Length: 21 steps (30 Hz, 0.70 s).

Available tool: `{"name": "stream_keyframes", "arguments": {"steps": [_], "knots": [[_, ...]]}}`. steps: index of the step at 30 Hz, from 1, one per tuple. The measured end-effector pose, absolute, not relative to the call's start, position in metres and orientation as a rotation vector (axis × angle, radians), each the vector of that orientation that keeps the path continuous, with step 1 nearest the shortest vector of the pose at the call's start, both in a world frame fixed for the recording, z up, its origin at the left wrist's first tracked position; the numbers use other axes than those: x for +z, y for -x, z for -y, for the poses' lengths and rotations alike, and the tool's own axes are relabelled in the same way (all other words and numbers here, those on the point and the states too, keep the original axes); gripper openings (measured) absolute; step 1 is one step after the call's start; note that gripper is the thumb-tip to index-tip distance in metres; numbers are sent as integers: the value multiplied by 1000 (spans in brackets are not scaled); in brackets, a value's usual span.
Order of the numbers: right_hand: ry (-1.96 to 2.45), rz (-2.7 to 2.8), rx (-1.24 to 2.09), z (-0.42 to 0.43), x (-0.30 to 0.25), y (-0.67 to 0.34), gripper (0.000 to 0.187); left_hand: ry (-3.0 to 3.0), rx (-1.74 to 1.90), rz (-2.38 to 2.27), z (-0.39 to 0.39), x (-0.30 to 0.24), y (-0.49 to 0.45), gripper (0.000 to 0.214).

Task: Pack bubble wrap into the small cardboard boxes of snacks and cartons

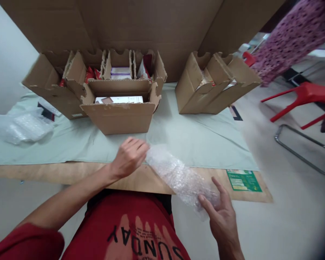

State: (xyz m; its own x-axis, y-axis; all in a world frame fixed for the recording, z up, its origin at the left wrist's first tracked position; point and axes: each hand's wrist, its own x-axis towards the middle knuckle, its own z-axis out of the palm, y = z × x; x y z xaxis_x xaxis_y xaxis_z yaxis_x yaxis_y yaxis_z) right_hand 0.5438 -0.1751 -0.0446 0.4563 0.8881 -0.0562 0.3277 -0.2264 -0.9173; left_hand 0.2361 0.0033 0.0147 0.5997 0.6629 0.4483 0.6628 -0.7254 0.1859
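A long piece of clear bubble wrap [176, 173] stretches slantwise between my two hands, over the front edge of the table. My left hand [131, 155] is closed, pinching its upper left end. At the lower right end, my right hand [219, 213] grips the wrap between thumb and fingers, with the index finger sticking out. Whether anything lies inside the wrap I cannot make out. Just beyond my left hand stands a cardboard box [121, 117] with a white printed pack [124, 99] in it.
Behind it, several open cardboard bins [54, 90] hold red and white packs. Two more bins [195, 86] stand right. Bubble wrap pieces [27, 124] lie far left on the green cloth [206, 137]. A green printed card [243, 180] sits at the front right. A red chair [308, 97] stands beyond.
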Motion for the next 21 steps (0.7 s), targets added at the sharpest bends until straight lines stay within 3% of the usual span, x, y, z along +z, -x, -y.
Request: {"name": "stream_keyframes", "arguments": {"steps": [3, 7, 10, 13, 16, 19, 21], "knots": [[1826, 893, 734, 189, -51, -533, 82, -2782, 854, -1195, -39, 18, -289, 23], [1762, 798, 887, 201, -65, -510, 83, -2743, 943, -1000, -27, -5, -315, 48], [1681, 780, 962, 210, -70, -497, 71, -2703, 754, -628, 9, -32, -303, 49], [1592, 886, 1045, 214, -64, -491, 48, -2511, 543, -414, 35, -47, -284, 67], [1485, 937, 1135, 201, -49, -485, 41, -2367, 481, -434, 43, -46, -273, 82], [1404, 914, 1094, 167, -35, -479, 46, -2253, 499, -486, 41, -40, -274, 84], [1348, 896, 1030, 143, -30, -476, 53, -2150, 563, -648, 39, -39, -280, 73]]}}
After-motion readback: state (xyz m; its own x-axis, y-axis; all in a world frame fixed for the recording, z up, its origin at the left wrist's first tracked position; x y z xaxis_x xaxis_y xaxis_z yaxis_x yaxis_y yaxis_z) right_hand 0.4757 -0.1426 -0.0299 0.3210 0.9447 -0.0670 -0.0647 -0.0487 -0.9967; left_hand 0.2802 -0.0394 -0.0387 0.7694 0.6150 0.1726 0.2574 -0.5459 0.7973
